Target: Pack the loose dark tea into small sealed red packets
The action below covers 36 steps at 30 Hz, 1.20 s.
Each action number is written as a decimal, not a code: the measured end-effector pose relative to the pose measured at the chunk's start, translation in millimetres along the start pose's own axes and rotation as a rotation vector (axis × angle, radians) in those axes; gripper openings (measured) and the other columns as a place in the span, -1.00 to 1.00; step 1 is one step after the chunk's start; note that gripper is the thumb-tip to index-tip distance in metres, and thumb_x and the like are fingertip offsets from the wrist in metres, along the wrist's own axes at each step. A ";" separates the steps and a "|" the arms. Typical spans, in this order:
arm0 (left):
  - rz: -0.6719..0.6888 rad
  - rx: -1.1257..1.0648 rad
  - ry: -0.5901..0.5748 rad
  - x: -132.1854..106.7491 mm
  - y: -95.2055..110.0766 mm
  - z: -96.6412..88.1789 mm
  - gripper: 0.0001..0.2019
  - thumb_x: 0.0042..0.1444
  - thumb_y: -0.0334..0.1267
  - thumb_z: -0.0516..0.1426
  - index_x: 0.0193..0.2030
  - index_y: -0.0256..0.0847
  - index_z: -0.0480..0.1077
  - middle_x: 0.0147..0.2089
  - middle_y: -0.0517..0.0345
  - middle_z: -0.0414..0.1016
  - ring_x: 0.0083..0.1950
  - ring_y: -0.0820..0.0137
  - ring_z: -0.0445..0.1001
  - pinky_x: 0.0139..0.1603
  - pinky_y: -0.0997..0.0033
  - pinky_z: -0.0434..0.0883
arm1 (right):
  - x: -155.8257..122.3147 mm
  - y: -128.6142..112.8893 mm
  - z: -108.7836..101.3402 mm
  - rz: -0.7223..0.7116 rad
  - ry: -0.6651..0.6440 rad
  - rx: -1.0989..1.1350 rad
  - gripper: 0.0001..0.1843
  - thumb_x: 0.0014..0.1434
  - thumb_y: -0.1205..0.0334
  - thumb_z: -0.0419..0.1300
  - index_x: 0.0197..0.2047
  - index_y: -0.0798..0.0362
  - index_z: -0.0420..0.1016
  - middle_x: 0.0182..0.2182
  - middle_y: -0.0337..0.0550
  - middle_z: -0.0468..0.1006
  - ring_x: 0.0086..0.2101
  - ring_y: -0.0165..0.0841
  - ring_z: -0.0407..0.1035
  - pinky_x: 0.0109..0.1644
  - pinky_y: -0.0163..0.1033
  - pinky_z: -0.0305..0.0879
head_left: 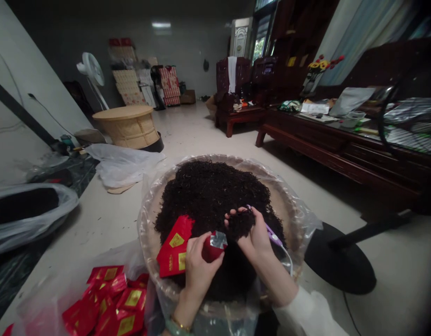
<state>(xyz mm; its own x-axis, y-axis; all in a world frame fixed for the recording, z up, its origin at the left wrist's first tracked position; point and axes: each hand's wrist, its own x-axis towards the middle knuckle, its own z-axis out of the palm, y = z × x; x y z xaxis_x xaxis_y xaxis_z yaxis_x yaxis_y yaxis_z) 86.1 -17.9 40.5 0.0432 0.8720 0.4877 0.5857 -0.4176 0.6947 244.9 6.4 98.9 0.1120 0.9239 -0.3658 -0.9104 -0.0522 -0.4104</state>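
Left grip (198,263) pinches a red packet (211,250); right grip (256,239), cupped around dark leaves (241,224), should tip slowly over its mouth.

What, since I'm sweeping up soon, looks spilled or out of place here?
A few dark bits lie on the floor left of the round tray; they look spilled, since similar dark leaves are heaped inside it.
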 end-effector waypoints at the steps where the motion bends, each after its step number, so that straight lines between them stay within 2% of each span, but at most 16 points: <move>1: 0.002 0.006 0.001 1.8 1.9 2.7 -0.54 -0.16 -0.38 0.32 -0.04 -0.17 0.44 -0.18 0.04 0.53 -0.15 0.20 0.51 -0.13 0.17 0.52 | -2.2 -1.8 7.0 -0.038 -0.010 -0.014 -0.77 0.07 0.05 0.25 -0.45 0.03 0.46 -0.51 -0.23 0.60 -0.39 -0.29 0.52 -0.21 -0.14 0.47; 4: -0.005 0.017 0.016 6.0 5.9 10.3 -0.53 -0.18 -0.39 0.32 -0.04 -0.18 0.44 -0.20 0.04 0.53 -0.15 0.19 0.50 -0.13 0.16 0.52 | -8.7 -1.6 24.4 -0.128 -0.052 -0.079 -0.75 0.02 0.01 0.29 -0.42 0.04 0.49 -0.45 -0.21 0.61 -0.33 -0.28 0.52 -0.14 -0.14 0.44; 7: -0.026 0.021 0.043 7.7 6.6 16.0 -0.53 -0.18 -0.37 0.33 -0.04 -0.20 0.45 -0.20 0.03 0.53 -0.16 0.18 0.51 -0.14 0.16 0.53 | -11.9 5.5 32.1 -0.205 -0.093 -0.182 -0.68 -0.02 -0.07 0.31 -0.41 0.04 0.52 -0.42 -0.21 0.63 -0.27 -0.26 0.51 -0.02 -0.12 0.38; 12: -0.070 0.016 0.055 7.5 4.2 20.0 -0.50 -0.19 -0.36 0.32 -0.01 -0.21 0.43 -0.21 0.02 0.51 -0.18 0.18 0.51 -0.26 0.21 0.53 | -10.5 14.9 26.4 -0.349 -0.141 -0.466 -0.55 0.05 -0.24 0.20 -0.38 0.00 0.57 -0.32 -0.21 0.63 -0.15 -0.22 0.45 0.15 -0.07 0.21; 16: -0.105 0.016 0.059 6.3 3.6 21.8 -0.46 -0.22 -0.35 0.32 0.00 -0.20 0.43 -0.21 0.03 0.50 -0.21 0.18 0.50 -0.30 0.21 0.52 | -8.3 15.8 17.4 -0.420 -0.198 -0.788 -0.38 0.16 -0.36 -0.01 -0.22 -0.02 0.60 -0.15 -0.13 0.62 -0.01 -0.17 0.39 0.25 0.01 0.09; 18: -0.117 0.018 0.052 5.6 3.3 22.9 -0.46 -0.23 -0.35 0.33 0.00 -0.21 0.43 -0.22 0.03 0.50 -0.22 0.18 0.50 -0.31 0.21 0.52 | -8.2 15.7 13.3 -0.418 -0.236 -0.904 -0.29 0.19 -0.41 -0.11 -0.10 -0.03 0.58 -0.03 -0.11 0.58 0.10 -0.16 0.31 0.32 0.04 -0.02; 20: -0.119 0.014 0.051 4.9 2.2 24.2 -0.46 -0.23 -0.34 0.33 0.00 -0.23 0.43 -0.21 0.02 0.50 -0.22 0.18 0.50 -0.31 0.22 0.52 | -9.5 14.8 9.2 -0.383 -0.279 -1.016 -0.22 0.18 -0.44 -0.19 0.02 -0.07 0.54 0.12 -0.12 0.48 0.25 -0.15 0.13 0.38 0.07 -0.22; 22: -0.116 0.002 0.058 4.4 0.4 25.3 -0.46 -0.23 -0.33 0.33 -0.01 -0.22 0.43 -0.21 0.02 0.50 -0.21 0.18 0.50 -0.32 0.23 0.52 | -12.2 11.7 4.8 -0.321 -0.361 -1.141 -0.22 0.20 -0.43 -0.21 0.14 -0.13 0.46 0.23 -0.16 0.35 0.34 -0.16 -0.08 0.40 0.12 -0.40; 24: -0.122 -0.011 0.068 4.1 -1.5 25.6 -0.47 -0.24 -0.34 0.33 -0.01 -0.21 0.44 -0.22 0.03 0.50 -0.21 0.18 0.50 -0.30 0.22 0.52 | -15.8 5.6 0.2 -0.257 -0.484 -1.240 -0.28 0.24 -0.38 -0.20 0.23 -0.18 0.34 0.30 -0.21 0.24 0.36 -0.18 -0.19 0.39 0.17 -0.45; 27: -0.135 -0.033 0.080 4.2 -2.8 24.5 -0.48 -0.22 -0.36 0.31 -0.01 -0.21 0.44 -0.22 0.04 0.49 -0.20 0.20 0.50 -0.26 0.22 0.52 | -20.9 -7.1 -7.2 -0.293 -0.563 -1.288 -0.34 0.32 -0.26 -0.20 0.34 -0.17 0.15 0.36 -0.19 0.09 0.36 -0.20 -0.17 0.39 0.16 -0.26; 29: -0.134 -0.049 0.084 4.2 -2.4 23.2 -0.52 -0.18 -0.37 0.30 -0.02 -0.19 0.45 -0.20 0.04 0.49 -0.18 0.20 0.50 -0.20 0.20 0.52 | -23.9 -13.5 -12.2 -0.375 -0.536 -1.334 -0.34 0.30 -0.19 -0.04 0.37 -0.15 0.07 0.37 -0.11 0.07 0.30 -0.17 0.03 0.31 0.08 0.06; 30: -0.133 -0.057 0.085 4.1 -1.9 22.8 -0.54 -0.16 -0.37 0.29 -0.02 -0.18 0.46 -0.19 0.03 0.50 -0.17 0.20 0.50 -0.17 0.19 0.51 | -25.2 -14.9 -14.4 -0.405 -0.523 -1.373 -0.31 0.24 -0.13 0.09 0.37 -0.14 0.08 0.34 -0.05 0.12 0.20 -0.16 0.20 0.19 0.01 0.26; 31: -0.135 -0.065 0.084 3.8 -1.3 22.6 -0.55 -0.15 -0.36 0.30 -0.03 -0.17 0.46 -0.18 0.03 0.50 -0.16 0.19 0.50 -0.15 0.18 0.51 | -26.4 -15.0 -16.2 -0.422 -0.518 -1.416 -0.28 0.17 -0.04 0.20 0.35 -0.14 0.13 0.29 0.00 0.20 0.05 -0.20 0.36 0.02 -0.08 0.42; 33: -0.145 -0.073 0.072 3.0 -0.2 22.9 -0.53 -0.16 -0.36 0.31 -0.02 -0.16 0.45 -0.17 0.02 0.50 -0.15 0.18 0.50 -0.13 0.16 0.51 | -28.0 -12.2 -18.2 -0.450 -0.515 -1.479 -0.36 0.08 0.15 0.29 0.24 -0.12 0.32 0.09 0.00 0.41 -0.27 -0.32 0.45 -0.30 -0.24 0.48; 34: -0.149 -0.073 0.065 2.7 0.4 23.2 -0.51 -0.17 -0.36 0.31 -0.01 -0.17 0.44 -0.17 0.02 0.49 -0.15 0.18 0.50 -0.15 0.16 0.52 | -28.2 -10.3 -18.3 -0.479 -0.510 -1.484 -0.46 0.08 0.21 0.27 0.16 -0.10 0.42 -0.03 -0.04 0.47 -0.36 -0.37 0.43 -0.37 -0.27 0.46; 36: -0.153 -0.070 0.055 2.4 1.1 23.0 -0.46 -0.17 -0.34 0.32 0.04 -0.20 0.41 -0.17 0.01 0.48 -0.19 0.20 0.49 -0.20 0.17 0.52 | -26.7 -8.3 -17.7 -0.557 -0.496 -1.449 -0.63 0.12 0.27 0.20 0.02 -0.07 0.52 -0.15 -0.09 0.51 -0.39 -0.38 0.43 -0.34 -0.26 0.46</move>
<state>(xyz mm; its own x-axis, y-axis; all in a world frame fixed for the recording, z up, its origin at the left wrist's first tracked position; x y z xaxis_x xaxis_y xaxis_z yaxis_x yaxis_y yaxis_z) 105.5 -10.4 30.3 -0.0880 0.9123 0.4001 0.5244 -0.2990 0.7972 256.5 -24.5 97.3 -0.1126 0.9590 0.2602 0.3442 0.2833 -0.8951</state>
